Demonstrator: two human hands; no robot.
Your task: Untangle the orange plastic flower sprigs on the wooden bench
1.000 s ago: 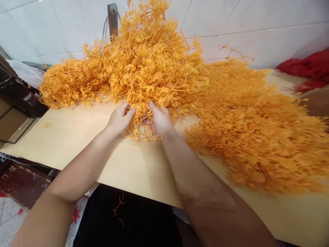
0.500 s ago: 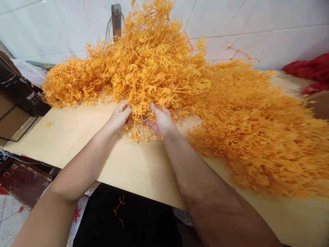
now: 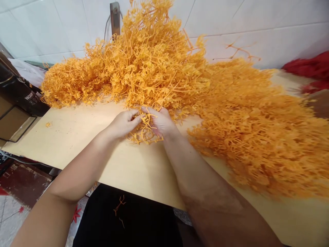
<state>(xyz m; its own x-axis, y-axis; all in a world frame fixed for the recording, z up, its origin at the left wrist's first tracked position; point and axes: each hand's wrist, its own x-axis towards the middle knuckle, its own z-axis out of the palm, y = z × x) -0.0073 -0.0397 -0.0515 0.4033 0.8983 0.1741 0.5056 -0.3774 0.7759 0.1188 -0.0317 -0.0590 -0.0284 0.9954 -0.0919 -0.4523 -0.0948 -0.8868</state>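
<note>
Both hands meet at the front edge of a big tangled heap of orange plastic stems [image 3: 151, 68]. My left hand [image 3: 124, 123] is closed, thumb against fingers, on a small piece of orange stem. Just right of it, my right hand [image 3: 161, 121] pinches the same small tangle of orange stems [image 3: 145, 133], which hangs between the hands over the table. Some fingertips are hidden behind the strands. A second, wider heap of orange stems [image 3: 262, 137] spreads over the right side.
The pale wooden table [image 3: 82, 137] runs along a tiled wall [image 3: 64, 27]. A black cylinder [image 3: 28, 92] stands at the left, and red material [image 3: 308, 68] lies at the far right. Loose orange bits [image 3: 119, 206] rest on the black cloth over my lap.
My left hand has moved right and slightly down, close to the right hand. My right thumb has shifted left. The small tangle is drawn a little away from the heap.
</note>
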